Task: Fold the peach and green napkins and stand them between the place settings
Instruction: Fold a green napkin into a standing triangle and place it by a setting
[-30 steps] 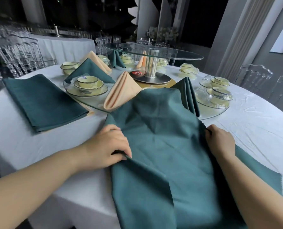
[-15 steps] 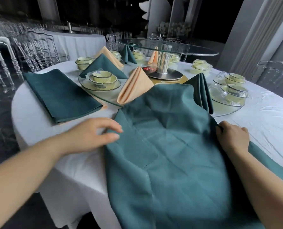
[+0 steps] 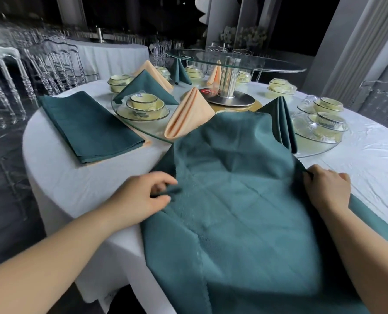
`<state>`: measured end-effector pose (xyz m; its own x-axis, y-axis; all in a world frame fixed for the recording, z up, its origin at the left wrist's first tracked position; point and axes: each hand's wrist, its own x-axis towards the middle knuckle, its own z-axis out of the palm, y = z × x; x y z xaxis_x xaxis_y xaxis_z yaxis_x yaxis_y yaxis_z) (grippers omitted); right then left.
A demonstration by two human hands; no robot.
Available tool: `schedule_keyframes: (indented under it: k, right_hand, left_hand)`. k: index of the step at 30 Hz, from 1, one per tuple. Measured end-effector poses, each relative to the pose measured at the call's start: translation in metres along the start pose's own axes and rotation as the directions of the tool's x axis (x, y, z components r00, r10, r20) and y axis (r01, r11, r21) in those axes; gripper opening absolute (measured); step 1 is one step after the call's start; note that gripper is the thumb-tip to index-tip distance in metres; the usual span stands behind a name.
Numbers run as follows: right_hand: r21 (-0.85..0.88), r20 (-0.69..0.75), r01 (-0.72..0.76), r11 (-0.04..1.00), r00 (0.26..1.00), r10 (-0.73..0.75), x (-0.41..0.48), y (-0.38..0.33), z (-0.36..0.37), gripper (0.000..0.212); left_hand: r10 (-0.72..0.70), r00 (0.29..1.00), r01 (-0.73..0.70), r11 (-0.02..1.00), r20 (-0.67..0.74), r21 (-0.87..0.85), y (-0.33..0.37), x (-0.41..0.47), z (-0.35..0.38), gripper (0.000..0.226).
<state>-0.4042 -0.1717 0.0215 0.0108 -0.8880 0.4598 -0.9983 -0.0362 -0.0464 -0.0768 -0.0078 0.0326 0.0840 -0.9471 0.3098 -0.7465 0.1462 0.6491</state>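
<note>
Head view, task in progress. We saw the table (image 3: 75, 189) only partly dressed. The napkin (image 3: 233, 211) in work, a green one, lay spread and creased over the near table edge. Its far hem rose against the standing pieces and its near end hung toward us. We judged that no fold had yet been set in it. A stack (image 3: 91, 125) of flat napkins lay at the left, green on top with a peach edge showing beneath, well apart from the hands.

Finished pieces already stood among the place settings. A peach fold (image 3: 188, 114) stood just beyond the napkin's far hem, with a green fold (image 3: 281, 123) to its right. A second green fold (image 3: 147, 87) stood behind the left setting (image 3: 143, 105), and more of both colours stood farther round. We therefore placed the task near its middle: several stands done, one napkin in hand, the stack left.

The left hand (image 3: 141, 196) pinched the napkin's left edge between thumb and curled fingers. The right hand (image 3: 326, 189) gripped the right edge, with its fingers curled at the hem.

The table's far side lay behind the turntable (image 3: 233, 62) and its right side was cut off, so we could not count the gaps left unfilled. The napkin's near end ran out of frame. We could not read the number of napkins in the stack. The right hand's fingertips were hidden.
</note>
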Motion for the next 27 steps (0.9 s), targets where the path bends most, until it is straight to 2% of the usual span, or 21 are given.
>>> schedule_keyframes:
  k: [2, 5, 8, 10, 12, 14, 16, 17, 18, 20, 23, 24, 27]
  right_hand:
    - [0.006, -0.003, -0.005, 1.0, 1.0, 0.005, -0.001, 0.0, 0.0, 0.022]
    - [0.016, -0.002, -0.008, 1.0, 1.0, 0.008, -0.001, 0.0, 0.0, 0.022]
    - [0.017, -0.002, -0.02, 1.0, 1.0, 0.02, -0.001, -0.002, -0.002, 0.022]
    - [0.011, -0.01, -0.03, 0.999, 0.999, 0.03, -0.002, -0.004, -0.004, 0.022]
    - [0.001, -0.022, -0.026, 1.0, 0.999, 0.026, -0.003, -0.005, -0.005, 0.021]
    - [-0.01, -0.023, -0.015, 1.0, 1.0, 0.015, -0.005, -0.006, -0.006, 0.021]
    - [-0.012, -0.015, -0.009, 1.0, 1.0, 0.009, -0.005, -0.006, -0.006, 0.021]
    - [-0.012, -0.009, -0.006, 1.0, 1.0, 0.006, -0.005, -0.006, -0.006, 0.022]
    - [-0.011, -0.005, -0.005, 1.0, 1.0, 0.005, -0.005, -0.006, -0.006, 0.022]
    - [-0.006, -0.004, -0.005, 1.0, 1.0, 0.005, -0.005, -0.005, -0.005, 0.022]
    - [-0.005, -0.004, -0.005, 1.0, 1.0, 0.005, -0.005, -0.005, -0.006, 0.021]
    - [-0.004, -0.002, -0.004, 1.0, 1.0, 0.004, -0.005, -0.005, -0.005, 0.021]
    - [0.002, -0.009, 0.008, 1.0, 1.0, -0.008, -0.004, -0.004, -0.003, 0.022]
  left_hand:
    - [-0.046, 0.983, 0.02, 0.989, -0.175, -0.146, -0.009, -0.006, -0.014, 0.043]
    - [-0.167, 0.93, 0.102, 0.973, -0.328, -0.207, -0.035, -0.015, -0.038, 0.044]
    - [-0.268, 0.889, 0.244, 0.963, -0.37, -0.111, -0.054, -0.023, -0.05, 0.07]
    - [-0.174, 0.896, 0.177, 0.984, -0.409, -0.029, -0.049, -0.026, -0.051, 0.07]
    - [0.092, 0.935, -0.09, 0.996, -0.341, 0.021, -0.036, -0.028, -0.051, 0.061]
    - [0.303, 0.95, -0.304, 0.953, -0.072, 0.002, -0.021, -0.032, -0.048, 0.044]
    - [0.352, 0.912, -0.363, 0.932, 0.211, 0.013, -0.013, -0.035, -0.038, 0.052]
    - [0.321, 0.892, -0.362, 0.929, 0.319, 0.078, -0.011, -0.034, -0.032, 0.059]
    - [0.295, 0.881, -0.374, 0.913, 0.371, 0.164, -0.014, -0.033, -0.026, 0.064]
    - [0.295, 0.88, -0.404, 0.876, 0.372, 0.262, -0.025, -0.029, -0.017, 0.061]
    - [0.381, 0.881, -0.456, 0.841, 0.278, 0.291, -0.032, -0.023, -0.019, 0.033]
    - [0.437, 0.867, -0.497, 0.8, 0.241, 0.337, -0.035, -0.022, -0.021, 0.03]
    - [0.478, 0.856, -0.509, 0.71, 0.198, 0.487, -0.038, -0.022, -0.036, 0.031]
